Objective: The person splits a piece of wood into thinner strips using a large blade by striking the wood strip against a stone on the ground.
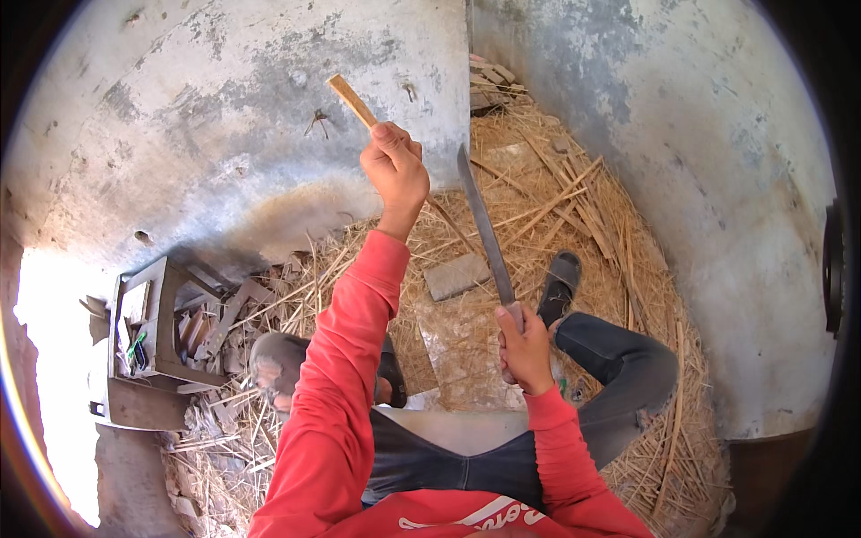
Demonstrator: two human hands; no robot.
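Note:
My left hand (396,175) is raised in front of the wall, its fingers wrapped round a split wooden strip (352,100). One end of the strip sticks out above the thumb; the other slants down to the right below the fist. Lower and to the right, my right hand (527,350) grips the handle of a long machete (487,229). Its dark blade points up and slightly left, apart from the strip. The lower end of the strip is hard to make out against the litter on the floor.
A grey block (456,276) lies on the floor between my feet. Straw-like shavings and long split strips (587,202) cover the ground. A wooden cabinet (161,332) with small items stands at the left. Weathered walls (269,72) enclose the corner, with a wood pile (491,85) there.

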